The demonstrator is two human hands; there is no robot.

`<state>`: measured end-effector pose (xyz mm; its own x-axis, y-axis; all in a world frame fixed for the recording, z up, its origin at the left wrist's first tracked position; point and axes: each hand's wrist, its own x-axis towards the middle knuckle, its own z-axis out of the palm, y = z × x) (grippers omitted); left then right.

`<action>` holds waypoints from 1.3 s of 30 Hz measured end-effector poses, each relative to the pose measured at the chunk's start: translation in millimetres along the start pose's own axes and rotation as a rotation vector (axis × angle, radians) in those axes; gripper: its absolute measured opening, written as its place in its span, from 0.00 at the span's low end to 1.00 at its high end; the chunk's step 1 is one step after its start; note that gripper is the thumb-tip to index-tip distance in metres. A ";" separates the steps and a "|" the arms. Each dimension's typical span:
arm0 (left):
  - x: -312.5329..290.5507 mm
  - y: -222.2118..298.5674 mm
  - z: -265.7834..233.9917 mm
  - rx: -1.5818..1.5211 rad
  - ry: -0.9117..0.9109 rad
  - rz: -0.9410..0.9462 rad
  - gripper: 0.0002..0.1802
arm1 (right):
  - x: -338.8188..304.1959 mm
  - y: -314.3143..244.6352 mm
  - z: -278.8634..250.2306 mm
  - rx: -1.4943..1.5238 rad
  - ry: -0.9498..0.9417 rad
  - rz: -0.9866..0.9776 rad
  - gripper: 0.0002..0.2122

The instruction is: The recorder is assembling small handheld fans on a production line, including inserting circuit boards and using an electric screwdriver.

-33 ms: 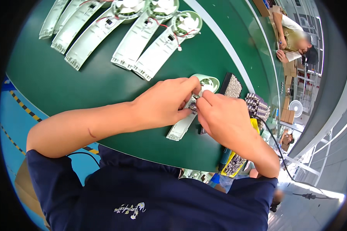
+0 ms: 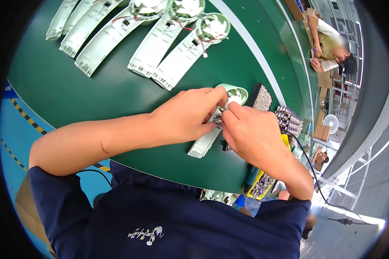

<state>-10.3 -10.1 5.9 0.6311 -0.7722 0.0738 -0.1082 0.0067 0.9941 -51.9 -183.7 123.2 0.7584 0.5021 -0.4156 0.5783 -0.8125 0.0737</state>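
On the green table lies a pale green handheld-fan housing half (image 2: 199, 149), its round fan end pointing away from me and its handle toward me. My left hand (image 2: 188, 113) is closed round the neck of this housing, thumb and fingers on either side. Between my hands a small circuit board (image 2: 218, 121) shows in the handle. My right hand (image 2: 255, 129) is closed in a pinch over the right side of the neck, against the board. Whatever its fingertips hold is hidden behind the fingers.
Several similar housings (image 2: 142, 56) with white fan blades and red wires lie at the far left. To the right are a black tray of small metal pieces (image 2: 262, 98), a block of small parts (image 2: 288, 121), a yellow bin (image 2: 272, 183), a teal tool (image 2: 251, 176) and a black cable (image 2: 309, 162). Another person (image 2: 328, 43) sits beyond.
The row of housings appears slightly farther right in the view. Both my hands keep nearly the same place and grip on the housing.
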 end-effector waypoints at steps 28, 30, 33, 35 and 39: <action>2.1 -12.5 13.8 0.106 0.125 0.126 0.20 | 15.6 -35.3 -17.1 -0.221 -0.275 -0.017 0.13; 0.7 -16.9 12.0 0.083 0.091 0.121 0.21 | 11.0 -34.1 -4.4 -0.235 -0.155 -0.001 0.11; -5.7 -13.7 7.0 0.111 0.077 0.086 0.22 | -11.1 -15.0 15.1 0.167 0.153 0.128 0.10; -1.2 -10.5 10.6 0.039 0.038 0.020 0.23 | -29.5 -5.2 19.6 0.400 0.148 0.250 0.09; 4.5 -7.1 4.7 0.040 0.006 0.033 0.21 | -38.3 0.5 52.4 0.663 0.282 0.341 0.10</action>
<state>-10.3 -16.6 -1.2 0.6309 -0.7684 0.1072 -0.1595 0.0068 0.9872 -96.4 -218.9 91.6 0.9600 0.1781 -0.2160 0.0683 -0.8973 -0.4361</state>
